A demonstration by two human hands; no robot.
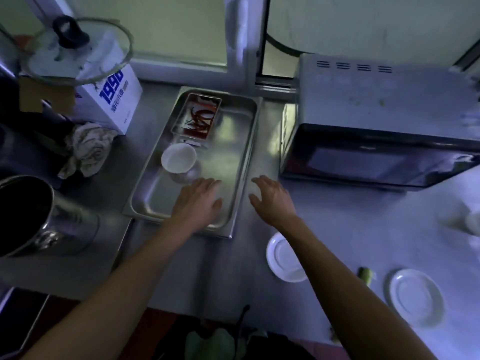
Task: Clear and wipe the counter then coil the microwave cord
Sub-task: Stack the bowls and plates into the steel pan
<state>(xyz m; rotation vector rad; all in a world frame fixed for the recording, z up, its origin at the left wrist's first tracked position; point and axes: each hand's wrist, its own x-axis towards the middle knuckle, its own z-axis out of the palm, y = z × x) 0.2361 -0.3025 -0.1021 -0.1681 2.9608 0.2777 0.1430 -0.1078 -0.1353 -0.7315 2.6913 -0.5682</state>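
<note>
Left hand (pixel 198 201) over steel tray (pixel 241 162); right hand (pixel 272 198) beside it, near microwave (pixel 376 120).

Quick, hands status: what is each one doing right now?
Left hand: open, fingers spread over the steel tray, holding nothing.
Right hand: open, over the counter beside the tray, holding nothing.

Dim, bluish light — pale wall (pixel 176 27) behind a metal window frame (pixel 242 40).

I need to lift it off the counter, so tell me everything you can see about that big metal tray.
The metal tray is a deep rectangular steel pan with rounded corners and a flat rim, lying level on the counter left of the microwave. Inside sit a small dish of red chillies and a white bowl. The left hand is over its near end; contact unclear.
</note>
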